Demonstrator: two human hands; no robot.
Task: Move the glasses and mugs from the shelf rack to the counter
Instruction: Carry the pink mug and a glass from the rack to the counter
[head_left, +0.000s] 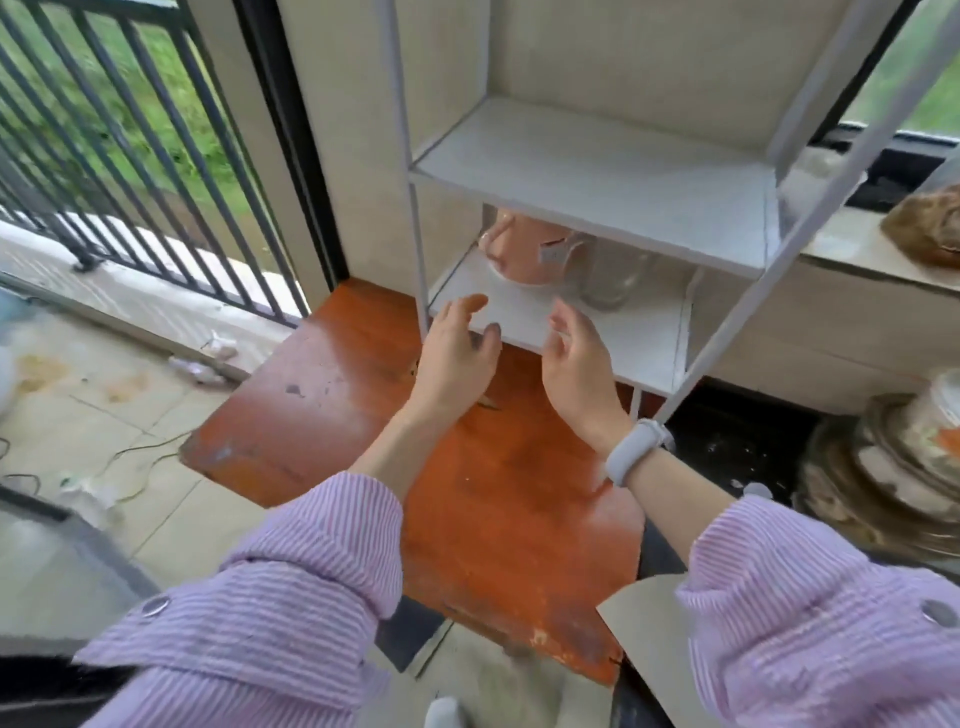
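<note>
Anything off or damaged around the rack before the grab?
On the rack nothing is tipped: the pink mug and clear glass stand upright on the lower shelf. The orange surface beneath is scuffed, with worn patches. Crumpled litter lies on the balcony floor. Both hands, left hand and right hand, hold nothing.

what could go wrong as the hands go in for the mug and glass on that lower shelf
The upper shelf hangs low over the pink mug and clear glass, so lifting either could knock it. The two stand close together; the left hand taking the mug may tip the glass. The glass is hard to see.
</note>
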